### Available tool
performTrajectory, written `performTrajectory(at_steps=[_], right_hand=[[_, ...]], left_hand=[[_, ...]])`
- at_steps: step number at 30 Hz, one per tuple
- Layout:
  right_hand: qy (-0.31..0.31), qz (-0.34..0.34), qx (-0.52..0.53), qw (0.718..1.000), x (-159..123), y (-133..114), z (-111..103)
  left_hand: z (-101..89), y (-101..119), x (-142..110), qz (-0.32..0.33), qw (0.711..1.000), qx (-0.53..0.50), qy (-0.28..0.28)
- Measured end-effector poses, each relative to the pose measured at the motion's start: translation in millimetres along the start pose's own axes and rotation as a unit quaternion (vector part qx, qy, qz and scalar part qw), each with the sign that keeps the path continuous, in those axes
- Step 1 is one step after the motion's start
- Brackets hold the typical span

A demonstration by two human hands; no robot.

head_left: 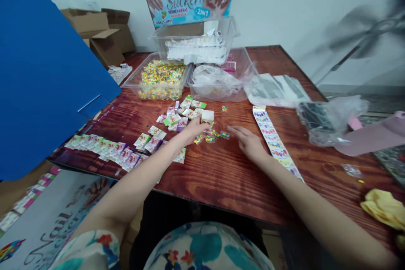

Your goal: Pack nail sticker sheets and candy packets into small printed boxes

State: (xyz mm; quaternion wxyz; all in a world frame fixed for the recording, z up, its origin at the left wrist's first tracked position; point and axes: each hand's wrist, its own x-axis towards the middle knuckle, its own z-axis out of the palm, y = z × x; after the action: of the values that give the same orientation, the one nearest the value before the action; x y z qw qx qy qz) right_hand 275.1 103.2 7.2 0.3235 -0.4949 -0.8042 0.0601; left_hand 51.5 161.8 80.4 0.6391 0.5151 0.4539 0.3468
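My left hand (195, 130) is closed around a small open-topped nail sticker box (207, 115), its white flap standing up. Under and beside that hand lie several clear packets of colourful candy (210, 137). With fingers stretched out to the left, my right hand (248, 141) hovers at or just over the table; nothing shows in it. Its fingertips are close to one candy packet (225, 135), and whether they touch it I cannot tell. A loose pile of small printed boxes (173, 119) spreads left of my left hand. Farther left, a row of boxes (109, 148) lines the table edge.
A clear tub of candy packets (161, 82) stands at the back, beside a tub with a plastic bag (217, 80). A sticker strip (274, 135) lies right of my right hand. Plastic sleeves (278, 88), a pink bottle (370, 137) and a yellow cloth (383, 209) are farther right.
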Motion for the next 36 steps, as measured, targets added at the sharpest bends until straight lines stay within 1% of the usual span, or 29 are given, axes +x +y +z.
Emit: performTrajectory(at_steps=[2, 5, 8, 10, 13, 15, 16, 17, 18, 19, 21, 22, 23, 24, 26, 28, 30, 33, 35, 36], right_hand=[[-0.026, -0.026, -0.006, 0.999, 5, 10, 10], [-0.058, -0.056, -0.007, 0.997, 7, 17, 24], [-0.085, -0.067, -0.009, 0.994, 6, 18, 31], [-0.089, -0.046, 0.006, 0.995, 5, 17, 31], [-0.075, -0.002, 0.033, 0.997, 6, 10, 27], [-0.044, 0.036, 0.047, 0.997, 7, 0, 21], [-0.023, 0.065, 0.073, 0.995, 8, -7, 16], [-0.003, 0.1, 0.12, 0.988, 8, -15, 11], [0.011, 0.134, 0.184, 0.974, 8, -24, 5], [0.015, 0.162, 0.255, 0.953, 8, -34, -2], [-0.006, 0.182, 0.368, 0.912, 6, -54, -14], [-0.019, 0.179, 0.394, 0.901, 5, -64, -19], [-0.032, 0.17, 0.398, 0.901, 4, -72, -23], [-0.046, 0.155, 0.384, 0.909, 3, -79, -26], [-0.081, 0.111, 0.326, 0.935, 1, -90, -30], [-0.113, 0.061, 0.271, 0.954, 2, -96, -32], [-0.134, 0.017, 0.247, 0.959, 5, -99, -34], [-0.188, -0.026, 0.243, 0.951, 10, -103, -36], [-0.217, -0.025, 0.248, 0.944, 11, -104, -34], [-0.222, -0.014, 0.251, 0.942, 11, -104, -32]], left_hand=[[2.9, -4, -8, -0.056, 0.997, -0.059, -0.002], [0.5, -8, -22, -0.085, 0.993, -0.077, -0.011], [-1.9, -12, -35, -0.112, 0.99, -0.086, -0.022], [-1.2, -16, -43, -0.128, 0.988, -0.078, -0.028], [2.6, -24, -55, -0.148, 0.987, -0.048, -0.028], [5.6, -29, -63, -0.153, 0.988, -0.018, -0.012], [7.0, -31, -68, -0.155, 0.988, -0.004, -0.002], [8.4, -33, -73, -0.158, 0.987, 0.013, 0.007], [9.8, -34, -78, -0.163, 0.986, 0.035, 0.012], [11.1, -34, -84, -0.169, 0.984, 0.062, 0.013], [13.1, -35, -93, -0.172, 0.978, 0.115, 0.006], [13.8, -35, -98, -0.167, 0.977, 0.134, 0.001], [14.0, -37, -101, -0.159, 0.977, 0.144, -0.004], [13.9, -39, -104, -0.149, 0.978, 0.145, -0.008], [12.7, -44, -108, -0.121, 0.979, 0.163, -0.008], [11.4, -50, -111, -0.084, 0.973, 0.217, 0.001], [11.2, -53, -113, -0.045, 0.954, 0.295, 0.01], [13.8, -51, -119, -0.017, 0.914, 0.404, 0.015], [16.5, -48, -123, -0.014, 0.892, 0.45, 0.019], [17.8, -47, -125, -0.014, 0.887, 0.462, 0.022]])
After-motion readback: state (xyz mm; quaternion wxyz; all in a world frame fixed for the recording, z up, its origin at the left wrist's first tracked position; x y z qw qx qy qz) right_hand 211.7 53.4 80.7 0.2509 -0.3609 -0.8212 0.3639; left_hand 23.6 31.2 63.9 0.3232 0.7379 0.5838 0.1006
